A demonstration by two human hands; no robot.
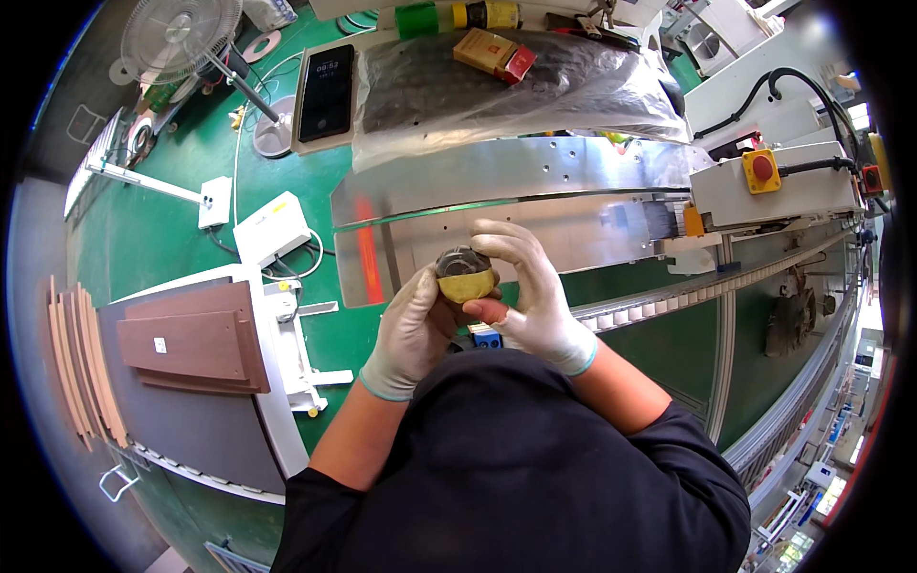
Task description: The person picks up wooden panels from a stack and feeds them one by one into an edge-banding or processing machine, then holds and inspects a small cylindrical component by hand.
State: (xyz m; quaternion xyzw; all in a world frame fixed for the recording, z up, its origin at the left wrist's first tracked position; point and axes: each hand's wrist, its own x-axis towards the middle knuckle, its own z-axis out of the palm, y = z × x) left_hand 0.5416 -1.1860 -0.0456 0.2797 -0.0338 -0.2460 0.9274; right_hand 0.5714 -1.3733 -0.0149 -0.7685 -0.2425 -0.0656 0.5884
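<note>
In front of my chest, both gloved hands grip a small round object [465, 275], dark on its upper part and yellow on its lower side; its exact kind is unclear. My left hand [411, 329] is closed on its left side, fingers partly hidden behind it. My right hand [535, 291] curls over from the right, index finger at the top edge and the thumb, its tip bare, against the yellow side. Beyond the hands lies a metal machine bed [554, 224] with an orange-red stripe at its left end.
Plastic-wrapped material [420, 86] behind the bed carries a small carton [494, 54]; a phone [327, 94] lies beside it. At right stands a machine with a red stop button [761, 168] and a conveyor rail [669, 298]. Brown panels [196, 339] are stacked left, a fan [181, 38] far left.
</note>
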